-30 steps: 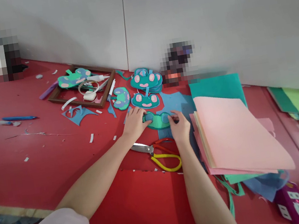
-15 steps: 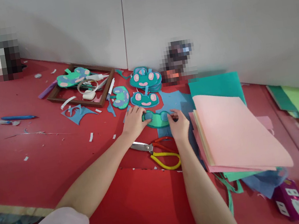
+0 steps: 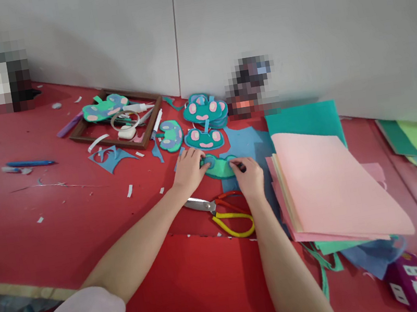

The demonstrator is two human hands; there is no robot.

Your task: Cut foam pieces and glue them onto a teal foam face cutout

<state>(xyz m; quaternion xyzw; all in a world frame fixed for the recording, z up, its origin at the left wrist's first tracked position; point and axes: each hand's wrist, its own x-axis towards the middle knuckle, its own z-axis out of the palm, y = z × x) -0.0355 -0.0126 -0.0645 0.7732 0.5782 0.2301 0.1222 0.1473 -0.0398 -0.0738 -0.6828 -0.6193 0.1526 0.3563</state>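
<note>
A green felt frog-face shape (image 3: 220, 169), edged in darker teal, lies between my hands over blue felt. A round blue patch (image 3: 210, 162) shows at its left end. My left hand (image 3: 190, 172) pinches that left end between thumb and fingers. At the right end, the fingertips of my right hand (image 3: 250, 175) are pressed together on the felt and cover its corner. Just nearer to me lie scissors (image 3: 234, 224) with red and yellow handles. Finished-looking frog faces (image 3: 204, 138) with pink eyes sit just beyond my hands.
A stack of pink felt sheets (image 3: 335, 183) stands to the right, with teal felt (image 3: 305, 117) behind it. At the back left is a brown wooden frame (image 3: 107, 143) holding tools and a spotted green felt piece (image 3: 106, 107). A blue pen (image 3: 31, 163) and scraps lie left.
My right fingertips have shifted a little left onto the felt shape's right end, covering the blue patch seen there before. My left hand keeps its pinch. The view has shifted slightly.
</note>
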